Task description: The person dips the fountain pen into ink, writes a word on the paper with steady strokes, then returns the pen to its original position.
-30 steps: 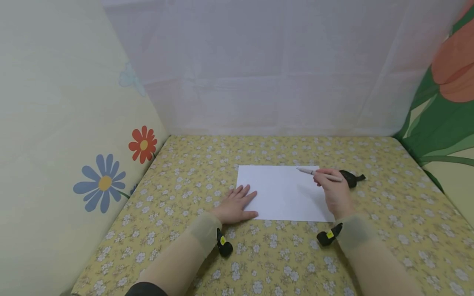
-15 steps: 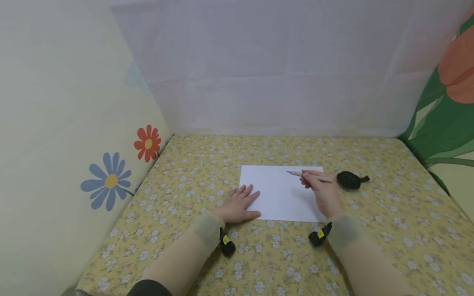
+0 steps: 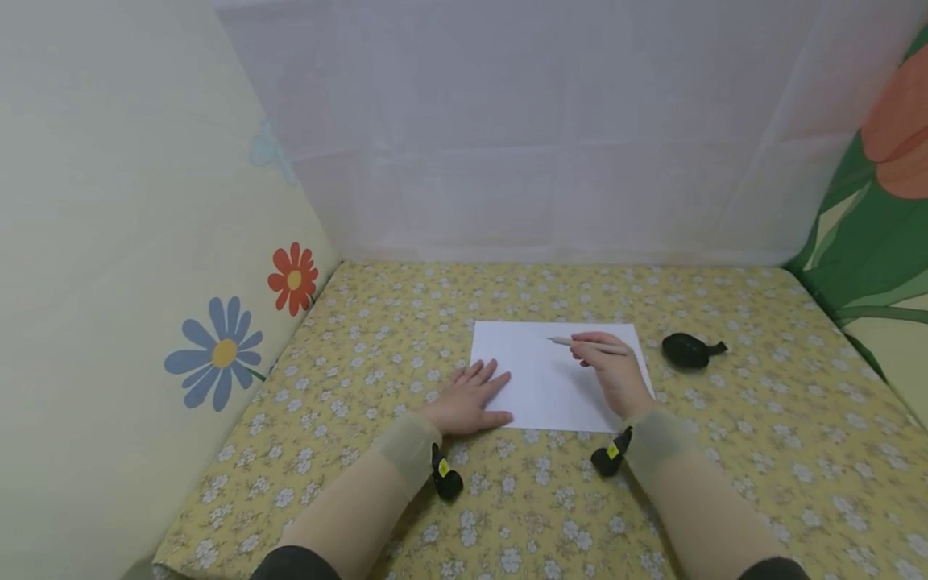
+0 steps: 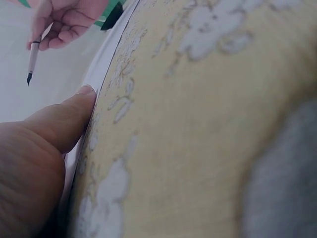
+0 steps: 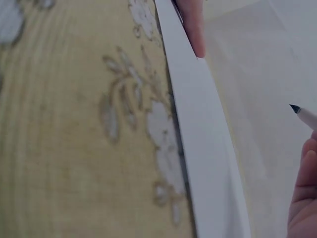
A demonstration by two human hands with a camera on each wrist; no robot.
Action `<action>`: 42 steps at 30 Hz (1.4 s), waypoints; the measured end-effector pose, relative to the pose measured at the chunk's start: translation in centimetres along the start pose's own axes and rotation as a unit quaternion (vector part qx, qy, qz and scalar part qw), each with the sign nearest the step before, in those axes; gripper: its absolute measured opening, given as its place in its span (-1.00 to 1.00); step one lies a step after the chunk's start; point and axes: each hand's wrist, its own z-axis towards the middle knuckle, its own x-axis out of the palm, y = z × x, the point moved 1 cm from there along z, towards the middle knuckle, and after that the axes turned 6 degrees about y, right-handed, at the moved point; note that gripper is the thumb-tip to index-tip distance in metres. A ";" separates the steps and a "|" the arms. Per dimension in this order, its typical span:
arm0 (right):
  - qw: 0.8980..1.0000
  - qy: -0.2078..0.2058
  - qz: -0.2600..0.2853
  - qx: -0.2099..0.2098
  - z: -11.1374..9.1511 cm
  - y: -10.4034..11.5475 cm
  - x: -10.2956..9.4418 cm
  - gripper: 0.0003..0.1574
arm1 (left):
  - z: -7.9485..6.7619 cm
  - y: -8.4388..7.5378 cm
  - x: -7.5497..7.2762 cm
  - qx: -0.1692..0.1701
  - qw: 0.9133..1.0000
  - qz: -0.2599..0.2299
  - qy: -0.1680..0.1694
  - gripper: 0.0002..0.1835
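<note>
A blank white sheet of paper (image 3: 536,387) lies on the table. My left hand (image 3: 467,403) rests spread on its left side, the thumb near the front edge. My right hand (image 3: 612,370) pinches a slim pale pen (image 3: 590,345) over the upper right of the sheet, tip pointing left. In the left wrist view the pen (image 4: 33,57) shows a dark pointed tip above the paper. The right wrist view has the same dark-tipped pen (image 5: 304,115) held up in the fingers (image 5: 304,183), apart from the sheet (image 5: 205,129).
A black rounded thing with a short stub (image 3: 685,351) lies right of the paper. Yellow flowered cloth (image 3: 391,322) covers the table. A white sheet-like backdrop (image 3: 507,145) hangs behind, with flower-patterned walls at both sides.
My right hand has moved left over the paper with the pen, away from the black thing, which is now fully in sight. The left hand stays on the sheet.
</note>
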 end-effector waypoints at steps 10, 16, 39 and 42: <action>0.999 0.006 -0.031 0.027 0.7 -0.2 0.3 -0.54 | 0.0 -0.1 -0.4 -0.006 1.000 0.006 0.000 -0.16; 0.998 -0.008 -0.044 0.037 0.9 -0.4 0.5 -0.56 | 0.1 0.0 -0.3 -0.006 1.000 -0.002 0.002 -0.16; 0.984 -0.045 -0.150 0.086 1.6 -0.9 1.4 -0.72 | -0.2 -0.3 -0.6 -0.006 1.000 0.014 -0.001 -0.16; 0.982 -0.040 -0.160 0.091 1.5 -1.2 1.5 -0.72 | -0.1 -0.3 -0.5 -0.008 1.000 0.015 0.001 -0.16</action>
